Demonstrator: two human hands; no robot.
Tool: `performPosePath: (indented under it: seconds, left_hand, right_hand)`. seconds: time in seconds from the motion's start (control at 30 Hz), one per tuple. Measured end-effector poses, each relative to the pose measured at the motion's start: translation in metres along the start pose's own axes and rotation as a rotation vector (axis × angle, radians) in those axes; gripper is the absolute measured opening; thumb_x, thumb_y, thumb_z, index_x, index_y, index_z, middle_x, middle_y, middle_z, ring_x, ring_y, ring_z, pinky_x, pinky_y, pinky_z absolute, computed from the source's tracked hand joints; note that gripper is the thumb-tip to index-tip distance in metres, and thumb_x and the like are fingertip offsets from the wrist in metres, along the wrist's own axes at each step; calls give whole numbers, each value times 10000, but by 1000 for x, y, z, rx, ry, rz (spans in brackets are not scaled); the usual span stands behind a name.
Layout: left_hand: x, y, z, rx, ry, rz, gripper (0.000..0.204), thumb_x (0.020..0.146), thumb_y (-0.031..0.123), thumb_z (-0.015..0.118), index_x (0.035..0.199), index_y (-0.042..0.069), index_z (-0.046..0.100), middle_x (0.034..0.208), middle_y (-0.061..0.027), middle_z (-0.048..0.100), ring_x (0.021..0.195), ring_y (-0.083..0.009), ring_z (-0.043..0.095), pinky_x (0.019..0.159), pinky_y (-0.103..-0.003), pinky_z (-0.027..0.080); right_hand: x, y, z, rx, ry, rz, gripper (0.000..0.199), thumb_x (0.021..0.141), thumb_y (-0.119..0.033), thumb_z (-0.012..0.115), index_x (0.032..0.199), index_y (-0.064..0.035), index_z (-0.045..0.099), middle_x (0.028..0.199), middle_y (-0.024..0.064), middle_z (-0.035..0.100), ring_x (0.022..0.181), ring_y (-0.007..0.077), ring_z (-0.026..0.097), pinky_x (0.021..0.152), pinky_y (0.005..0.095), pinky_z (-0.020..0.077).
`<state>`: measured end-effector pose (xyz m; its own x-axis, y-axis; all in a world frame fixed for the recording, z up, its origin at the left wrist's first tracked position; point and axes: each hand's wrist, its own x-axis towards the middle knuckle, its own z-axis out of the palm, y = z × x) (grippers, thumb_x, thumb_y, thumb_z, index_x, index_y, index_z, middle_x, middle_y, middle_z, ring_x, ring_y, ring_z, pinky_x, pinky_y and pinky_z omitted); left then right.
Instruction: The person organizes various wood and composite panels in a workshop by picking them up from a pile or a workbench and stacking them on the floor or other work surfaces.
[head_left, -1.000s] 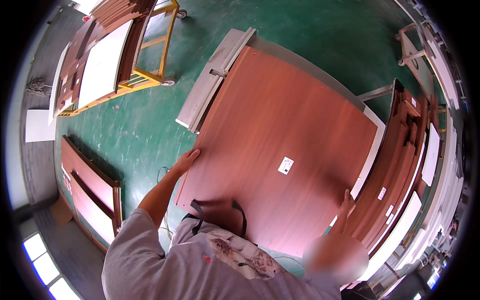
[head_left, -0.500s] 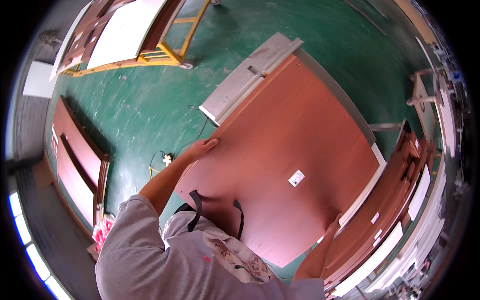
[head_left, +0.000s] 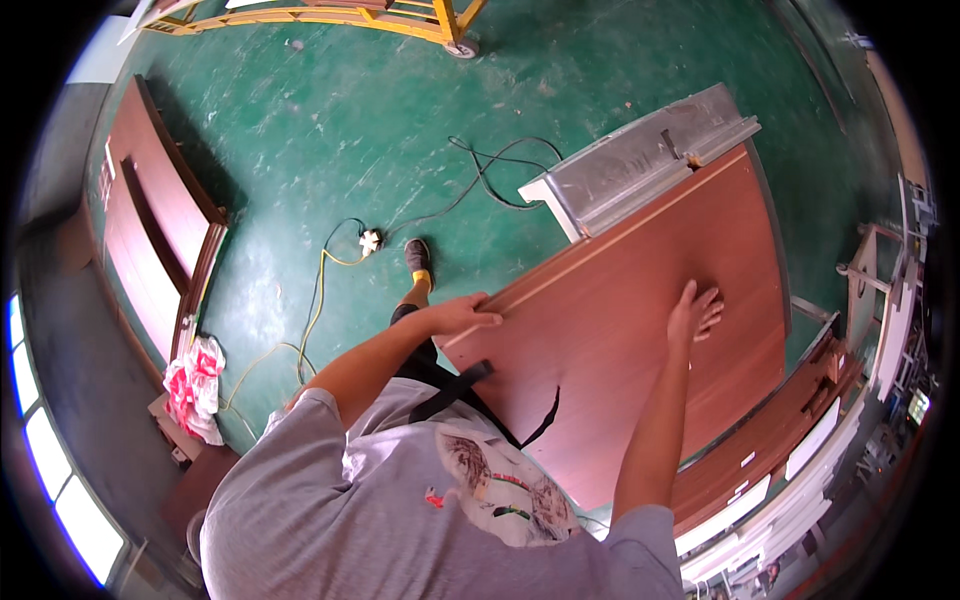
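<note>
A large reddish-brown wooden panel (head_left: 600, 340) lies in front of me, partly over a grey metal machine (head_left: 640, 165). My left hand (head_left: 462, 314) is closed around the panel's left edge near its close corner, thumb on top and the other fingers partly hidden. My right hand (head_left: 692, 315) is open, fingers spread, over the right part of the panel's face. Whether its palm touches the surface I cannot tell. A black strap (head_left: 450, 393) hangs from my waist by the panel's near edge.
Brown boards (head_left: 150, 220) stand at the left, with a red-and-white plastic bag (head_left: 195, 388) close by. Cables and a white power socket (head_left: 370, 241) lie on the green floor (head_left: 320, 130). A yellow wheeled cart (head_left: 440, 25) is at the top; stacked brown panels (head_left: 760, 450) lie at the right.
My right hand has left the panel's near right edge and come up over its face, opening. The left hand stays at the left edge. My view has shifted; the white label is no longer visible.
</note>
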<state>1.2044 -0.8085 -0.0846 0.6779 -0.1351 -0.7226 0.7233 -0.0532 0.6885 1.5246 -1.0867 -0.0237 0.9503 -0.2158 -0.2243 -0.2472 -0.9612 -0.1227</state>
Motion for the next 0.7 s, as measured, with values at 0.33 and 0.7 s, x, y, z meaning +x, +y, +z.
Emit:
performPosePath:
  seconds: [0.33,0.7]
  left_hand:
    - [-26,24,-25,301,-228,-103,866,776,665,588,1212,-75,469,1026,-280,632,992,-403,616,852,-428,475]
    - [-8,16,-52,382,-308,112,750,762,571,645,1069,-107,551,876,-255,658,844,-396,650,756,-437,506]
  right_hand:
    - [-8,-48,43,-193,198,53,813,925,-673,258,1529,-149,112,1595,107,46,1463,319,48,1134,587,92]
    - [-14,-59,47,-204,206,75,787,932,-658,267,1528,-161,135,1597,86,56,1465,303,50,1143,564,97]
